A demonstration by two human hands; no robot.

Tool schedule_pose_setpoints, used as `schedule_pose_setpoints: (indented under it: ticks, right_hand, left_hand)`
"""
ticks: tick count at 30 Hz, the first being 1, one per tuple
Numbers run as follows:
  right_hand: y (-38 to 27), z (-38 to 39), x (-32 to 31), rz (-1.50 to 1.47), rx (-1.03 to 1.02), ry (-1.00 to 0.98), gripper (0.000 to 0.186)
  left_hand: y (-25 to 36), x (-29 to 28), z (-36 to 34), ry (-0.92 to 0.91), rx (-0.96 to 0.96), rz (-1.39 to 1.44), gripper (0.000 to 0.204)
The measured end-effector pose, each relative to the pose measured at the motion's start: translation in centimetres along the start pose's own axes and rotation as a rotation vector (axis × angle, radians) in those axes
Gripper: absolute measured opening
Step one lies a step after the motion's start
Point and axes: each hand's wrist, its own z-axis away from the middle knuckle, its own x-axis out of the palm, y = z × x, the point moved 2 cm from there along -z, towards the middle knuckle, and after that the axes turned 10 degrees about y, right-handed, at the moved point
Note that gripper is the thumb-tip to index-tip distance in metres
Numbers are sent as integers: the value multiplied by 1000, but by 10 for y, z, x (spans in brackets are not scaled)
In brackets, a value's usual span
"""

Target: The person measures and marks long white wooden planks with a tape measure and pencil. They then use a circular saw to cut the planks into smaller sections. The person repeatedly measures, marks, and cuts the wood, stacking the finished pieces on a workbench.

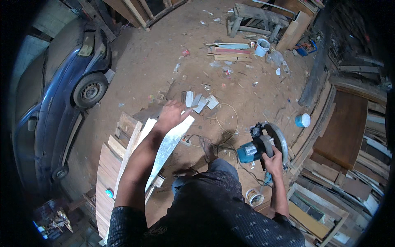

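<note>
Clamped right hand [272,159] around circular saw [258,148], apart from white board [170,139]; laid left hand [169,116] on it, unclear whether gripping. Seemed finished with pale offcuts [200,103]; couldn't tell cuts remaining.

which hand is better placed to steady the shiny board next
Probably the left hand: it's at the far end of the shiny board, while the right hand holds the circular saw.
</note>
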Motion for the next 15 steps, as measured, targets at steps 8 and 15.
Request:
schedule_pose_setpoints:
  ticks: [8,15]
  right_hand:
    - [26,-44,16,-128,45,-97,41]
    - [-126,-120,61,-69,-414,-309,38]
  left_hand:
    - [12,3,73,288,-191,56,48]
    - [54,-16,266,401,-574,53,50]
